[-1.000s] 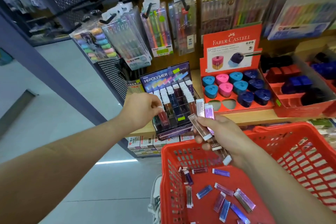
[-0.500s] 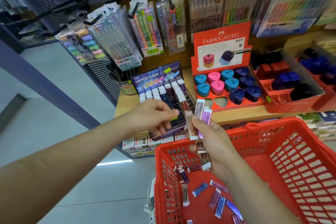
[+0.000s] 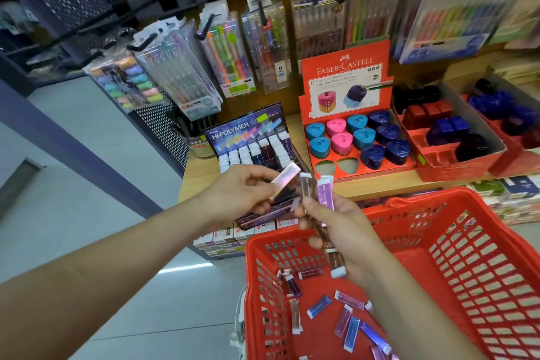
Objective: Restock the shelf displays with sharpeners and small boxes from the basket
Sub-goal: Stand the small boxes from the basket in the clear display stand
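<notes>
Above a red plastic basket, before a wooden shop shelf, the left grip pinches one pale pink box by its lower end, so that it tilts up to the right. Just beside it, the right grip is clenched round a bundle of small boxes, brown and purple with white end caps, some pointing up and others down. More loose boxes in blue, purple and brown lie scattered on the basket floor. On the shelf behind the hands stands a dark display headed "HI-POLYMER", with rows of boxes upright in it. To its right, a red card reads "FABER-CASTELL" and "12 Grip Auto"; the finer print is blurred. Teal, pink and navy sharpeners sit in the tray below it. Pen packs hang on hooks above.
</notes>
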{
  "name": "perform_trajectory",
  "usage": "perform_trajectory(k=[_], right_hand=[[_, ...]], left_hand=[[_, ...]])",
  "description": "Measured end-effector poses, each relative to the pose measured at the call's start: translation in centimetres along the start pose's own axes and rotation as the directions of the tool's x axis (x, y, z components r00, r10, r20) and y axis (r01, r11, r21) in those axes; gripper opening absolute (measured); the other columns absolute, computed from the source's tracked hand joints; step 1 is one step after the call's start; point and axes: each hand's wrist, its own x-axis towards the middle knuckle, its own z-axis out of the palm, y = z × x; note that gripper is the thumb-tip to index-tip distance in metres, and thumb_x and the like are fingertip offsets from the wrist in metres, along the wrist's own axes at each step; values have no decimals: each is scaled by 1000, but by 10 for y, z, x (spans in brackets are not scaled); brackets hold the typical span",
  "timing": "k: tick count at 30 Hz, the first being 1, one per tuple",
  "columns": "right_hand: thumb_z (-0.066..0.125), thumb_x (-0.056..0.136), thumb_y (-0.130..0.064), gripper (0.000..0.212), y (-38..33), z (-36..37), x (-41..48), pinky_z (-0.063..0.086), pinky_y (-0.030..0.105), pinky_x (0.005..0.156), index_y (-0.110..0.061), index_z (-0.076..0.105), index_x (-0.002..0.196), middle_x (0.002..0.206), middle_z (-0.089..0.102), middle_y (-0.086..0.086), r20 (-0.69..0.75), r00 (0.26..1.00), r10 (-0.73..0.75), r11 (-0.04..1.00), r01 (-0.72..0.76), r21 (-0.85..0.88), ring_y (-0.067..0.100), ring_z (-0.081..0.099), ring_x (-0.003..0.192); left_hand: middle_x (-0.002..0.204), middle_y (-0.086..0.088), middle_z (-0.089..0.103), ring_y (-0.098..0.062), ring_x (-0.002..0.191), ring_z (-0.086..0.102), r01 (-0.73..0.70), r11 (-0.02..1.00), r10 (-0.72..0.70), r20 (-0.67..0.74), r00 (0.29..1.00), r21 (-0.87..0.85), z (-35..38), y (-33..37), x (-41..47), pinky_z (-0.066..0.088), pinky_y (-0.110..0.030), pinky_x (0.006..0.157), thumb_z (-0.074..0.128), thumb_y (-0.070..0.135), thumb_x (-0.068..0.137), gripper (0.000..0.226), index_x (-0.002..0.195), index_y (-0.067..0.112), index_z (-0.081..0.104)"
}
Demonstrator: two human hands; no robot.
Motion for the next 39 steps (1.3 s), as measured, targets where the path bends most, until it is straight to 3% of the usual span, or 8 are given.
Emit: perform_trajectory(k=[3,8,12,17,22,28,35,39], right_hand=[[61,94,-15,13,-2,-9,3,37,21,39,-4,64,101,74,68,5,12,999,-30,999,30,-29,11,52,54],[65,91,-24,16,-3,-16,9,35,23,39,-7,63,91,58,53,1,-20,999,-42,996,40,-75,12,43,49],[59,95,-16,14,0,-21,13,35,23,39,-4,59,89,61,50,4,-35,999,-12,997,9,-71,13,43,50],[62,93,-16,13,-3,-38,19,37,22,40,-5,66,90,61,54,2,-80,995,-52,994,44,-102,10,46,50],[63,93,-22,13,-5,-50,27,36,22,39,-10,66,91,61,55,0,-124,991,-53,996,43,-81,10,45,48],[62,94,-22,14,-3,-52,30,36,22,39,-8,64,90,64,57,2,-105,993,-45,995,34,-99,11,44,49],[65,92,-17,12,-1,-51,30,36,22,39,-6,65,87,62,49,2,-119,992,-36,996,26,-83,9,42,48],[61,93,-13,9,1,-50,30,35,23,40,-4,62,93,68,50,4,-95,995,-17,998,11,-62,10,43,50]], left_hand=[[82,-4,64,-16,70,57,-60,965,66,-15,998,254,-15,2,2,56,-37,72,58,22,94,22,111,30,70],[67,-7,66,-21,62,64,-35,994,47,-110,993,108,-22,4,5,59,-28,62,75,4,77,15,91,1,70],[73,-4,71,-15,63,67,-75,984,109,-219,970,160,-24,6,14,58,-23,65,72,7,82,12,79,18,75],[87,-2,71,-13,71,69,-113,957,200,-328,923,266,-32,32,42,59,-29,72,66,12,89,14,99,16,74],[82,-5,72,-18,73,71,-110,884,238,-235,942,454,-24,54,65,60,-37,75,70,15,87,8,91,15,76],[95,1,72,-6,78,61,-185,621,361,-68,930,761,-14,47,68,45,-19,77,66,22,90,16,101,13,75],[99,1,73,-10,86,64,-267,448,397,77,914,853,1,27,69,47,-21,78,62,28,92,21,105,16,73],[93,-2,70,-17,85,63,-316,374,461,122,879,872,6,16,73,51,-34,82,63,29,91,19,98,13,70]])
